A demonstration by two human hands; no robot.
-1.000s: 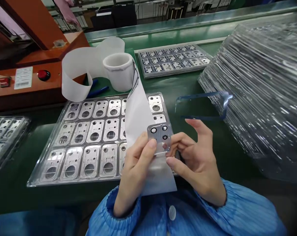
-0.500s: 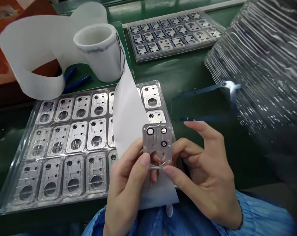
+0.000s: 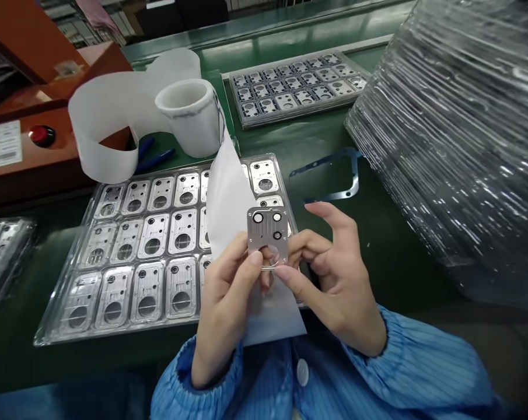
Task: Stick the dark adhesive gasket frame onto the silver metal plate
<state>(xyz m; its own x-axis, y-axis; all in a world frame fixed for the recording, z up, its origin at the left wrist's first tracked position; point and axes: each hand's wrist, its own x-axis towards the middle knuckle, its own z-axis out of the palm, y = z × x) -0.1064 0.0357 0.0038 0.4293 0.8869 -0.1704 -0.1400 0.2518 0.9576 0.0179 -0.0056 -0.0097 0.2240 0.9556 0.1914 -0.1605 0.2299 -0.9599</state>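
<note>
A small silver metal plate (image 3: 268, 227) stands nearly upright between my two hands, with one large round hole at the bottom and three smaller ringed holes above. My left hand (image 3: 228, 291) grips its lower left side, thumb in front and fingers behind. At the lower right corner, the thumb of my right hand (image 3: 334, 280) presses with curled fingers behind, while the index finger is raised off it. White paper strip (image 3: 233, 204) runs down beneath the hands from a roll (image 3: 193, 128). A thin blue frame-shaped film (image 3: 353, 181) lies right of the plate.
A clear tray (image 3: 49, 332) of similar plates lies at left, under the strip. Another filled tray (image 3: 255, 122) is at the back. Stacked clear plastic trays (image 3: 430, 146) rise at right. Blue-handled pliers (image 3: 158, 158) lie behind the paper; an orange machine with a red button (image 3: 42, 136) stands left.
The blue film, blurred and nearer the stacked trays before, now rests sharp on the green table. Both hands keep hold of the plate. The camera view has shifted, showing more at the left.
</note>
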